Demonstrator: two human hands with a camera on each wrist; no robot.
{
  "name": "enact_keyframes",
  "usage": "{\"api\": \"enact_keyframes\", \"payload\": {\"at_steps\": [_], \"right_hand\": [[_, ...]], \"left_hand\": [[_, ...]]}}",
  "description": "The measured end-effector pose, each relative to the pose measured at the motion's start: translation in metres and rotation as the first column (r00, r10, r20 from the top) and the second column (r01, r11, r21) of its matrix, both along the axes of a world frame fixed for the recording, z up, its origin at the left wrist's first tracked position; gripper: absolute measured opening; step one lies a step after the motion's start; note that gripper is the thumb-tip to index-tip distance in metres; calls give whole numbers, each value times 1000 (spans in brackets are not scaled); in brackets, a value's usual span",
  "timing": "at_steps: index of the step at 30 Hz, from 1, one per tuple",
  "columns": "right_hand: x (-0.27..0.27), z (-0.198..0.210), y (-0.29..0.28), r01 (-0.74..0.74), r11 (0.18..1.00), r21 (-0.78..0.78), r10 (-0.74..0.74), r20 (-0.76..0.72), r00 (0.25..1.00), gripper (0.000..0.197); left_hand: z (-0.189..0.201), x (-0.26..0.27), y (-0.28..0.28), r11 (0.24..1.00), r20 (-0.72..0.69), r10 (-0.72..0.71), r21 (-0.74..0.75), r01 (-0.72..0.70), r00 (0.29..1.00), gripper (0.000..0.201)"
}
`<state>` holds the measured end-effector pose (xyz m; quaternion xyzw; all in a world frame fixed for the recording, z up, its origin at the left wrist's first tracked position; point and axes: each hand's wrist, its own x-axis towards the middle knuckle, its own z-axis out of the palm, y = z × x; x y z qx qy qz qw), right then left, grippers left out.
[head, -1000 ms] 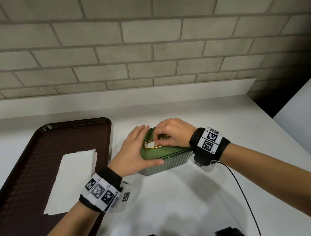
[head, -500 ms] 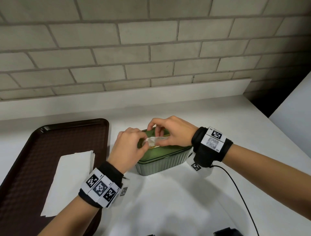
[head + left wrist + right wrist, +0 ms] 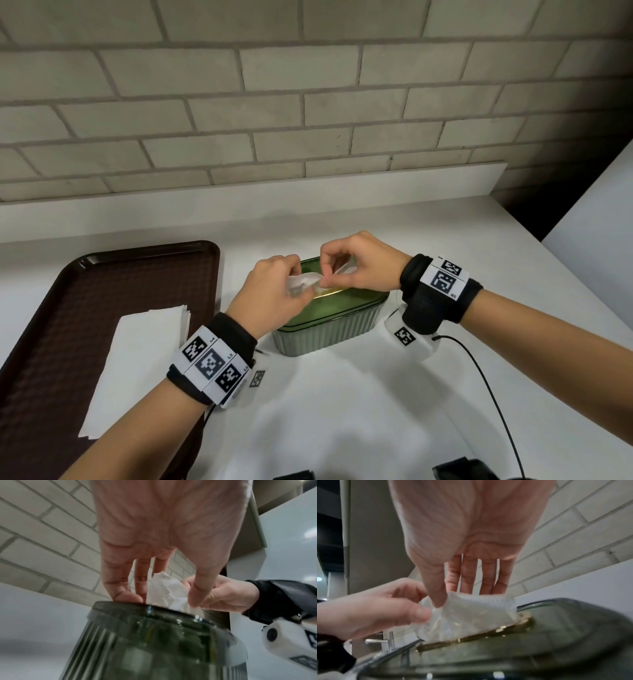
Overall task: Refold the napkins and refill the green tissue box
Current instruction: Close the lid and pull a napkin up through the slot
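On the far left of the white desk (image 3: 342,411) lies a dark brown tray (image 3: 68,308), and a stack of flat white napkins (image 3: 137,370) rests on it, well apart from both hands. Next comes the left forearm, reaching forward and to the right from the near edge, a black wristband with square printed markers (image 3: 209,363) around the wrist. The left hand (image 3: 270,294) hangs over the near-left end of the green tissue box (image 3: 329,325), knuckles up and fingers bent downward; its thumb and fingertips pinch the left part of a crumpled white tissue (image 3: 305,281) — the left wrist view shows the thumb pressed against the paper just above the lid. That tissue stands up out of the gold-rimmed slot (image 3: 471,635) in the box's lid, its lower part still inside. The box sits on the desk just right of the tray, between the two wrists. Right of it, the right hand (image 3: 356,270) arches over the lid from the far-right side, wrist raised, thumb and forefinger nipping the tissue's right edge — the other fingers hang nearly straight behind the paper. A thin black cable (image 3: 493,394) trails from the right wristband across the desk.
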<state>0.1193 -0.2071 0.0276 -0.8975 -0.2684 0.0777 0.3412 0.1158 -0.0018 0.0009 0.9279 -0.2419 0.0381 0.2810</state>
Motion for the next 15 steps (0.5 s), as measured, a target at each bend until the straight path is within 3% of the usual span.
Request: {"api": "enact_keyframes", "payload": {"at_steps": [2,5,7,10,12,15], "right_hand": [[2,2,1,22,1000,12,-22,-1,1000,27],[6,1,-9,107,988,-108,-110,-18,994,44],[7,2,-16,123,977,-175,-131,-34,991,38],[5,0,-26,169,978,-120,-169,11,986,24],[3,-4,-38,204,971,-127,-197,65,978,37],[-7,-16,-55,201,948,-249,-189,71,979,70]], "left_hand": [[1,2,-1,999,-4,9,32,-9,1000,21],[4,2,3,999,-29,23,39,-22,999,10],[6,0,7,999,-26,21,34,-20,999,11],[5,-6,13,990,-27,62,-127,-65,998,15],[3,-17,18,991,4,80,-108,-79,997,32],[-4,-33,24,994,-9,78,72,-77,997,63]]}}
